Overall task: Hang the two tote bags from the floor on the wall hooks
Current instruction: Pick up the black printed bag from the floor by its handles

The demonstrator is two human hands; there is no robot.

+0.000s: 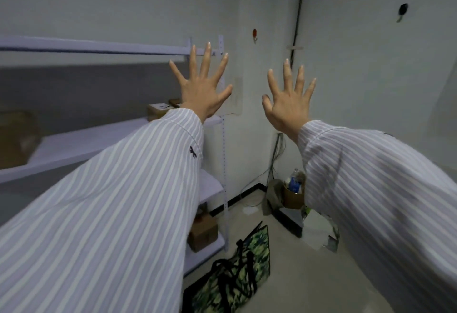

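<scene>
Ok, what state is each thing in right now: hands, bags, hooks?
left hand: open, fingers spread, empty
right hand: open, fingers spread, empty
green tote bag: on the floor, not hung
pale bag: on the floor, partly hidden
red hook: bare
black hook: bare

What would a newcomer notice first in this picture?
The left hand and right hand are raised mid-frame, fingers spread wide, holding nothing. Below them a green patterned tote bag lies on the floor beside the shelving rack. High on the wall are a red hook and a black hook, both bare.
</scene>
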